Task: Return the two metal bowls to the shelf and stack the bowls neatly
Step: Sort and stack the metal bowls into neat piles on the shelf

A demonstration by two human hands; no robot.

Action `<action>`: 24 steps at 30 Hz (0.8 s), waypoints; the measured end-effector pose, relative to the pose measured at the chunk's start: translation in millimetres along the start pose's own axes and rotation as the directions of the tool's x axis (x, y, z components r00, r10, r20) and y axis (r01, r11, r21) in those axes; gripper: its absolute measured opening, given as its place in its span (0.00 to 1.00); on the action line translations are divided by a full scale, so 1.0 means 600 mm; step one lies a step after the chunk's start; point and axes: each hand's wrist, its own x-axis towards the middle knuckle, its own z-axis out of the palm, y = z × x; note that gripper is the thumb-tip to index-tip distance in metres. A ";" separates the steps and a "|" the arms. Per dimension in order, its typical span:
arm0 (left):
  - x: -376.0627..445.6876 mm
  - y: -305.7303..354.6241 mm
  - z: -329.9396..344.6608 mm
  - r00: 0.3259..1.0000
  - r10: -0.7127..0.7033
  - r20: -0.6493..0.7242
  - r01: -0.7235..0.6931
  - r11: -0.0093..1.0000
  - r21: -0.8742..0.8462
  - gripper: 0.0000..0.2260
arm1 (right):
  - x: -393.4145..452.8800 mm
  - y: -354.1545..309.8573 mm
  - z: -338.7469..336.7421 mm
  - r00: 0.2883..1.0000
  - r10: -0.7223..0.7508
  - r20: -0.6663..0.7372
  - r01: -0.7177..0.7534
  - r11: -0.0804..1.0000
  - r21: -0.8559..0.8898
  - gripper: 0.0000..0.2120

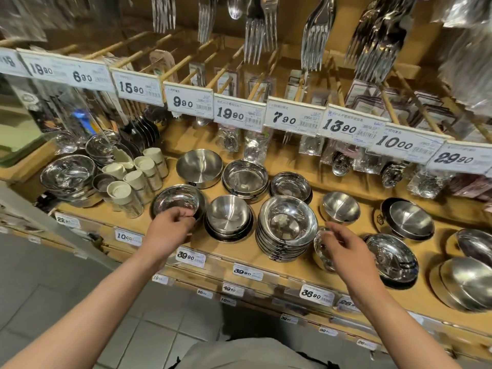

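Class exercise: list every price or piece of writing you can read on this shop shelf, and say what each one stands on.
Upper rail tags, left to right:
"19.90"
"6.90"
"15.90"
"9.90"
"19.90"
"7.90"
"13.90"
"10.00"
"29.90"
Bowl shelf edge tags:
"10.00"
"39.90"
"39.90"
"36.90"
Small print, barcodes and lower tags: too blurred.

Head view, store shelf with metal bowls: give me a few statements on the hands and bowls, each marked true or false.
1. The left hand touches the near rim of a shiny bowl. True.
2. The right hand is on the tall bowl stack. False: it is at a small bowl to that stack's right.
3. Forks hang above the shelf. True.
4. The white-lidded jars stand at the shelf's right end. False: left.
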 end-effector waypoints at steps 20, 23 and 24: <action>0.052 -0.012 0.096 0.993 0.001 -0.115 0.050 0.894 0.446 0.12 | -0.008 0.073 -0.051 0.991 0.084 -0.103 -0.077 0.994 0.071 0.13; 0.067 -0.012 0.123 0.992 -0.017 -0.124 0.076 0.868 0.491 0.13 | -0.015 0.093 -0.067 0.983 0.125 -0.132 -0.116 0.991 0.070 0.11; 0.070 -0.012 0.128 0.990 -0.026 -0.137 0.093 0.856 0.508 0.13 | -0.018 0.098 -0.073 0.980 0.135 -0.144 -0.126 0.989 0.072 0.10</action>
